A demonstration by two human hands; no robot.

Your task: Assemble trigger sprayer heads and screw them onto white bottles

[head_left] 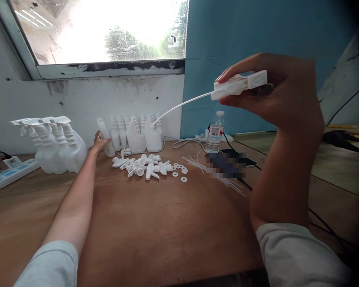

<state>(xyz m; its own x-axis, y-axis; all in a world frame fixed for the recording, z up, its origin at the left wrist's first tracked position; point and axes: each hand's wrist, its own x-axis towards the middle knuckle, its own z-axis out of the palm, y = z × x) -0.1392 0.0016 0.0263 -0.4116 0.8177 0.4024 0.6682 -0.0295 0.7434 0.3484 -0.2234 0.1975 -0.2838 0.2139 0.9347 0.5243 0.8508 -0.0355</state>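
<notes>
Raised at the right, my right hand point(275, 87) grips a white trigger sprayer head point(233, 87) between thumb and fingers. A thin dip tube point(182, 104) curves out of it down to the left. My left hand point(100, 141) reaches to the back left and is closed around a white spray bottle point(107, 139) with no sprayer on it. More white bottles point(136, 137) stand in rows beside that hand. In front of them lies a heap of loose sprayer heads point(148, 164), with several white washers point(184, 179) to its right.
Bottles fitted with sprayers point(60, 147) stand at the left beside a power strip point(14, 175). Loose tubes point(224, 181) lie on the wooden table point(167, 227) near a water bottle point(215, 133) and a blurred-out dark object point(225, 164). Cables run along the right.
</notes>
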